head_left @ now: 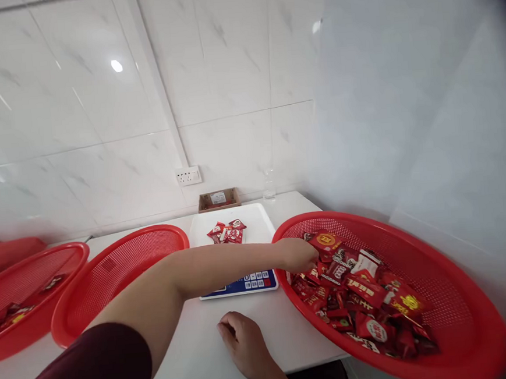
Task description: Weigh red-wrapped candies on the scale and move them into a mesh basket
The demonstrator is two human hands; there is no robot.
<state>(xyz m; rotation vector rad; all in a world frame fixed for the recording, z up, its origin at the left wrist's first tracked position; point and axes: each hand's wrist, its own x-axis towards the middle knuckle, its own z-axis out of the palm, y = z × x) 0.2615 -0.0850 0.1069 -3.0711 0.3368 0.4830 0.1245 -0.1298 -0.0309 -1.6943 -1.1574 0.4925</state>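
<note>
My left hand (299, 254) reaches across the scale, at the near-left rim of the large red basket (454, 290) on the right. Its fingers are curled down against the wrapped snack packets (366, 291) there; the fingertips are hidden, so I cannot make out what they hold. My right hand (245, 342) rests on the white table (195, 351) in a loose fist, and nothing shows in it. Under my left forearm stands a digital scale (260, 224) with a white tray and a blue key panel. Several red packets (228, 232) lie on its tray.
Left of the scale is another red basket (169, 237) with mesh sides. Farther left, a red basket (80, 255) holds some packets. Behind the scale stand a small cardboard box (219, 200) and a clear container (269, 189). A socket (188, 176) is on the tiled wall.
</note>
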